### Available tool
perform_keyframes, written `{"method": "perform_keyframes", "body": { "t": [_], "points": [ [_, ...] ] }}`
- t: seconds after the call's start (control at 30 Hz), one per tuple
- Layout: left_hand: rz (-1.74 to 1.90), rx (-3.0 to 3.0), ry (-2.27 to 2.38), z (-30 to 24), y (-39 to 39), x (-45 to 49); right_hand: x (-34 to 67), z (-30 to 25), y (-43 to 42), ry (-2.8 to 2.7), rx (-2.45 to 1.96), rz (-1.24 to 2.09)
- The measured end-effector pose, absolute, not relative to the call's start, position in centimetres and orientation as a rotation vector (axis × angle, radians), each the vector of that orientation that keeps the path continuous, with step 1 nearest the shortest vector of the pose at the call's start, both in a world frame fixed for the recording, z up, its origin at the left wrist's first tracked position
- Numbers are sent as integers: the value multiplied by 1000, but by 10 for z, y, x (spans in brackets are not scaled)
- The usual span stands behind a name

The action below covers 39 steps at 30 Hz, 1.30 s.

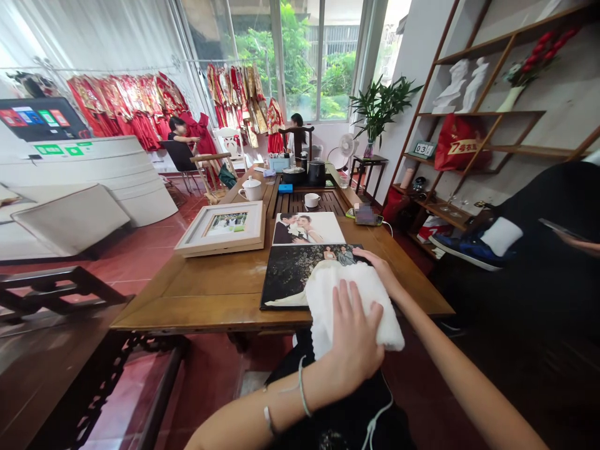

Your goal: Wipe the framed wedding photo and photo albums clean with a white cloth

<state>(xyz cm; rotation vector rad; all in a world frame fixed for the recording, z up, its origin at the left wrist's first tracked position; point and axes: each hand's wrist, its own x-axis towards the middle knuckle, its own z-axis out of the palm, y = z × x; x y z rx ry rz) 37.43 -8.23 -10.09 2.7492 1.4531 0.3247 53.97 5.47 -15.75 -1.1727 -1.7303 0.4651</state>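
Note:
My left hand [354, 331] grips a white cloth [389, 331], its fingers spread across the top and pressing it over the near right part of a dark wedding photo [290, 272]. Part of the cloth hangs past the table's front edge. Reaching in from the right, my right hand [377, 265] holds the photo's far right corner; its fingertips lie on the surface, and the thumb is hidden. Just behind the dark photo lies a lighter wedding photo [330, 228] of a couple. To the left, a pale framed picture [225, 228] rests on the wooden table [206, 294].
A lidded white cup [250, 187], a small white cup [312, 200] on a slatted tea tray [290, 203] and a phone [368, 214] stand farther back. At the right sits a person in black [539, 250] with a raised shoe. A wooden bench [56, 337] is at left.

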Motion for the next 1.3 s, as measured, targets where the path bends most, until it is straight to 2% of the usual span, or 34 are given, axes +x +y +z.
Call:
{"method": "perform_keyframes", "body": {
  "t": [0.13, 0.3, 0.5, 0.63, 0.93, 1.3],
  "points": [
    [267, 2680, 1428, -91, -61, 351, 536, -157, 54, -1743, -1183, 386],
    [234, 2679, 1617, -80, 3, 337, 532, -156, 53, -1797, -1221, 346],
    [224, 2904, 1211, -79, 88, 342, 533, -156, 53, -1761, -1274, 286],
    [252, 2944, 1042, -83, 108, 346, 536, -159, 54, -1705, -1318, 325],
    [287, 2971, 934, -84, 51, 315, 534, -155, 52, -1743, -1309, 290],
    [275, 2713, 1258, -82, -44, 280, 532, -152, 49, -1754, -1296, 290]
  ]
}}
